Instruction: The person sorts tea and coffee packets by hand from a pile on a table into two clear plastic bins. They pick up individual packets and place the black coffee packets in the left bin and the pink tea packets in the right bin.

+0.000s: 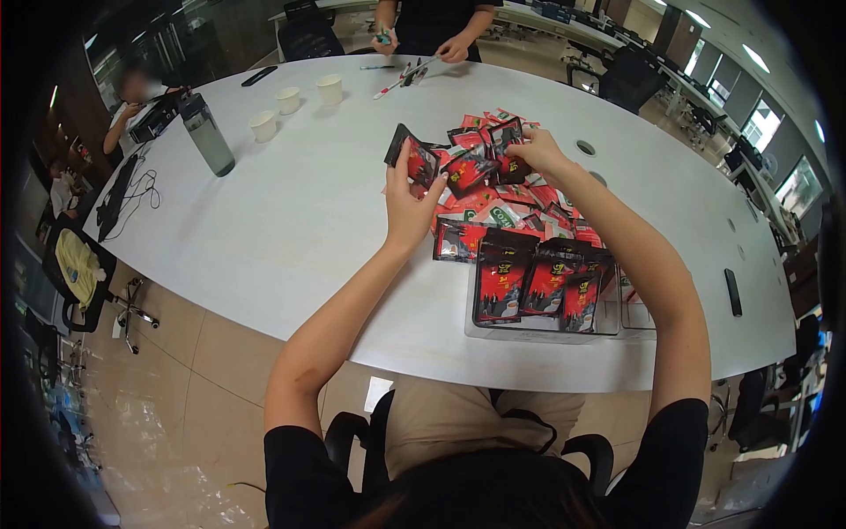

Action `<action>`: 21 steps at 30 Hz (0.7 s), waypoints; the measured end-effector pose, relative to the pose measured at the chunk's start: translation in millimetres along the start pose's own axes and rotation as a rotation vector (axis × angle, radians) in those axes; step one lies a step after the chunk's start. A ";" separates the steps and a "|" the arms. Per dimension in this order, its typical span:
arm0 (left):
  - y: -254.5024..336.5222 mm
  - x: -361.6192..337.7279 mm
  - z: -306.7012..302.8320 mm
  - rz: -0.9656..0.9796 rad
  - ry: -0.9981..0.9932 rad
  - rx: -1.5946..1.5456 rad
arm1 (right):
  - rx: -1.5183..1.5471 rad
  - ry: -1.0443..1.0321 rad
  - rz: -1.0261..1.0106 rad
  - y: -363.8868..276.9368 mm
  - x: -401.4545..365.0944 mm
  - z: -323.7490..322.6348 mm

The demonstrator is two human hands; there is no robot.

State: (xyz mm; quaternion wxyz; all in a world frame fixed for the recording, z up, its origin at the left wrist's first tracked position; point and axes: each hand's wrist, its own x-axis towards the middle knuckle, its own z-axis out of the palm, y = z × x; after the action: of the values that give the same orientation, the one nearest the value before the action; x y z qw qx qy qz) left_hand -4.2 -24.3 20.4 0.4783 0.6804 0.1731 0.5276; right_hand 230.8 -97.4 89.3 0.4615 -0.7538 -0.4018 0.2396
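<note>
A heap of red packets, some with green labels, lies on the white table. At its far left side my left hand holds a black and red packet between thumb and fingers. My right hand has its fingers closed on another black and red packet at the top right of the heap. Nearer me, a clear divided box holds several black and red packets standing in its left part. One more packet lies beside the box.
Three paper cups and a grey bottle stand at the left, near cables. A co-worker's hands hold thin items across the table. A black phone-like object lies at the right.
</note>
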 end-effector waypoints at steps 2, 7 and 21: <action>-17.3 1.3 -1.6 -0.003 0.010 0.088 | 0.018 -0.004 0.076 -0.1 -3.7 -5.6; -43.3 5.0 -8.4 -0.217 -0.035 0.135 | 0.047 0.029 0.145 7.6 0.8 -20.7; 29.0 -2.7 1.9 -0.229 -0.182 -0.414 | 0.380 -0.277 -0.126 -40.3 -55.3 23.9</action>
State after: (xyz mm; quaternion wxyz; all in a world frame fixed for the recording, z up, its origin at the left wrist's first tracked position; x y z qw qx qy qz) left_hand -11.3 -41.2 43.1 0.6775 0.5887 0.0936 0.4309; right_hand 166.7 -121.0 113.6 0.5497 -0.5867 -0.4551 0.3828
